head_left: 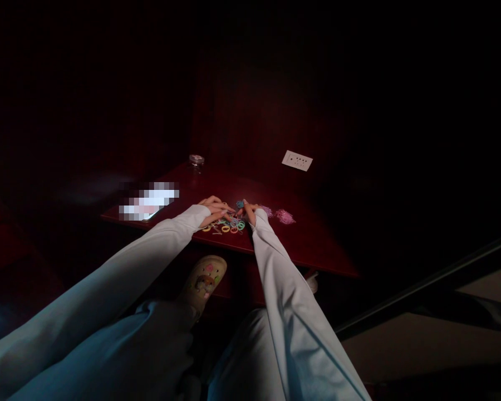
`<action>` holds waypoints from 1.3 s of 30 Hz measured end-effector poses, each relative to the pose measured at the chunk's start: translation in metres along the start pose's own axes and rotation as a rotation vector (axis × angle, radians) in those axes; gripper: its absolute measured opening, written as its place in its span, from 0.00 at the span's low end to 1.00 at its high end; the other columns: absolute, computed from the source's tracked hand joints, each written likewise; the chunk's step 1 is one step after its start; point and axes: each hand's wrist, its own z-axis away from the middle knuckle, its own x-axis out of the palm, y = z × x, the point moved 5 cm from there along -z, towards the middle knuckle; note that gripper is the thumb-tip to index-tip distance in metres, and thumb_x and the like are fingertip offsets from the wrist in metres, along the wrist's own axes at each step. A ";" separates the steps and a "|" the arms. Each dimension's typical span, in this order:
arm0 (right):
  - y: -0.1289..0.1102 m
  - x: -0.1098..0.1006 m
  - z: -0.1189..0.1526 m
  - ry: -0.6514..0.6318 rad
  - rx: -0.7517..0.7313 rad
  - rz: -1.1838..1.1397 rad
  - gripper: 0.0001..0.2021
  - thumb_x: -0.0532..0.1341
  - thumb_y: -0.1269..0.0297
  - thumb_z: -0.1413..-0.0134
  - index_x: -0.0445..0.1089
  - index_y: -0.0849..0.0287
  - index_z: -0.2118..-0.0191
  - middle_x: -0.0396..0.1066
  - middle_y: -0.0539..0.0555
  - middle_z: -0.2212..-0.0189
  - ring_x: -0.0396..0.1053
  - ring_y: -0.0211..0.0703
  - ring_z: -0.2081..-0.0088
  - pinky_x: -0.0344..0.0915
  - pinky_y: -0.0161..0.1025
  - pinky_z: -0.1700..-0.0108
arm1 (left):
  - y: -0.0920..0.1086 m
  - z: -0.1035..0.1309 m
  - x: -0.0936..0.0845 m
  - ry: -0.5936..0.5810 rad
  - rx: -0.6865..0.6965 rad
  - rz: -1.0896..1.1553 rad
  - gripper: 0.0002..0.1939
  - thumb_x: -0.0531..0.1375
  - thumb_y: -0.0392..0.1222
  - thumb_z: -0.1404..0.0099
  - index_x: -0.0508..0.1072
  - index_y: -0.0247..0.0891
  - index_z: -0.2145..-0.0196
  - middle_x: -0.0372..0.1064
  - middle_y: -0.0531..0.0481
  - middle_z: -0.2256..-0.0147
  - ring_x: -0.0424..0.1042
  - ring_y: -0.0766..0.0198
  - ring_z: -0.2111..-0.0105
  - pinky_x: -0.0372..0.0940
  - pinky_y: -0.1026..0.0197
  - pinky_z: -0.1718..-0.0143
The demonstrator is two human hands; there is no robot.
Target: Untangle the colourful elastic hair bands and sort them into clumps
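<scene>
Left hand (217,210) hiding some rings (234,229) — jar (196,160), wall socket (297,161) beyond.

The only view looks from the person's head, forward and down past both sleeves toward the table (300,239).

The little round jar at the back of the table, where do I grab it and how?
I'd grip the jar around its round sides, just under the top. Come from the front, with the left hand, which is nearer. It looks upright on the table, and nothing seems to block its near side, so fingers and thumb should fit on opposite sides.
</scene>
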 end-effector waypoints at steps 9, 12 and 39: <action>0.000 0.002 0.004 -0.091 0.057 -0.070 0.38 0.50 0.30 0.38 0.80 0.55 0.78 0.74 0.52 0.79 0.73 0.41 0.71 0.67 0.39 0.57 | 0.001 0.002 -0.008 0.069 -0.126 -0.020 0.28 0.46 0.53 0.21 0.85 0.50 0.64 0.82 0.55 0.58 0.71 0.57 0.52 0.58 0.51 0.41; -0.001 0.003 0.003 -0.122 -0.017 -0.049 0.34 0.54 0.32 0.38 0.79 0.53 0.78 0.74 0.50 0.79 0.74 0.43 0.68 0.67 0.41 0.53 | 0.003 0.003 -0.011 0.113 -0.129 -0.016 0.28 0.46 0.53 0.21 0.85 0.49 0.65 0.82 0.53 0.59 0.70 0.57 0.54 0.59 0.51 0.43; -0.030 0.011 0.030 -0.283 -0.201 0.144 0.09 0.72 0.51 0.46 0.83 0.48 0.66 0.73 0.50 0.66 0.65 0.45 0.55 0.62 0.42 0.47 | -0.006 0.006 -0.008 0.023 -0.014 -0.087 0.11 0.62 0.45 0.38 0.83 0.51 0.60 0.81 0.55 0.53 0.68 0.54 0.54 0.59 0.52 0.49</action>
